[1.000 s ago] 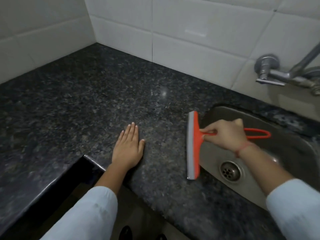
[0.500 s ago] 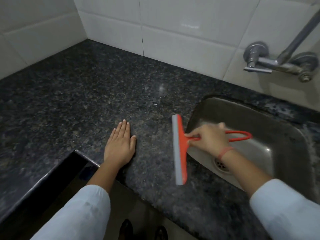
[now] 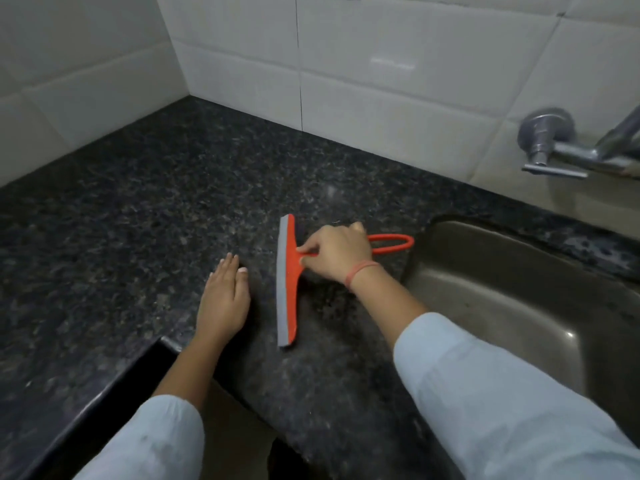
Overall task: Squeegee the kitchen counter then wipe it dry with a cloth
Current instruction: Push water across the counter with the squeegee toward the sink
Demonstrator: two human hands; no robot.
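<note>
An orange squeegee (image 3: 290, 289) with a grey rubber blade lies on the dark speckled granite counter (image 3: 138, 202), its blade running near to far and facing left. My right hand (image 3: 337, 256) grips its looped orange handle close to the blade head. My left hand (image 3: 223, 299) rests flat on the counter, fingers straight, just left of the blade and apart from it. No cloth is in view.
A steel sink (image 3: 519, 306) is set into the counter at the right. A wall-mounted tap (image 3: 554, 147) sticks out above it. White tiled walls (image 3: 381, 81) meet at the back corner. The counter's front edge (image 3: 114, 386) steps back at the lower left.
My right hand has carried the squeegee leftward from the sink's rim onto the counter, nearer my left hand. My left hand has stayed flat in place.
</note>
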